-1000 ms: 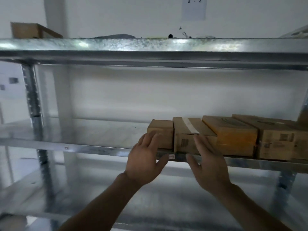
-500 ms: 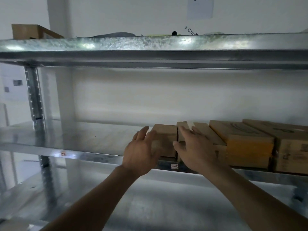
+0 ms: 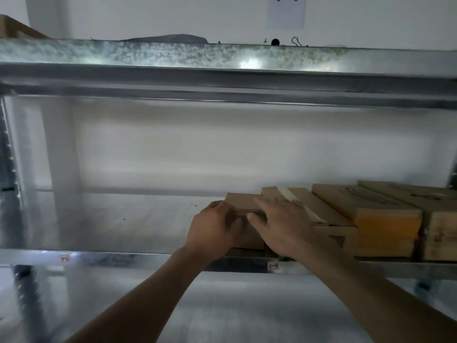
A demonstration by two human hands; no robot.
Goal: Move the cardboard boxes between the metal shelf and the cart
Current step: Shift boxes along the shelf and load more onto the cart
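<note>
The metal shelf fills almost all you see: its galvanised middle deck runs across at the height of your hands, an upper beam crosses above, and another deck lies below your forearms. Behind it stands a pale wall.

On the right part of the middle deck four cardboard boxes sit in a row, side by side and touching. From the right you have a plain brown box cut off by the picture's edge, an orange-fronted box, a taped box with a pale strip across its top, and last the small box at the left end of the row (the lowest of the four).

Your hands meet on that small box, which is on the deck near the front edge. Your left hand has its grip clamped on the box's left side, fingers curled round the corner. Your right hand has its grip on the box's right side, thumb against the front face and fingers laid over the top, spilling onto the taped box beside it.

High on the wall hangs a paper sheet marked "2 - 2". A brown cardboard corner shows at the top left. On the top deck lie a dark flat thing, a black knob and a wire clip. Two small red tags, one below your right wrist and one far left, are stuck on the middle deck's front lip.
</note>
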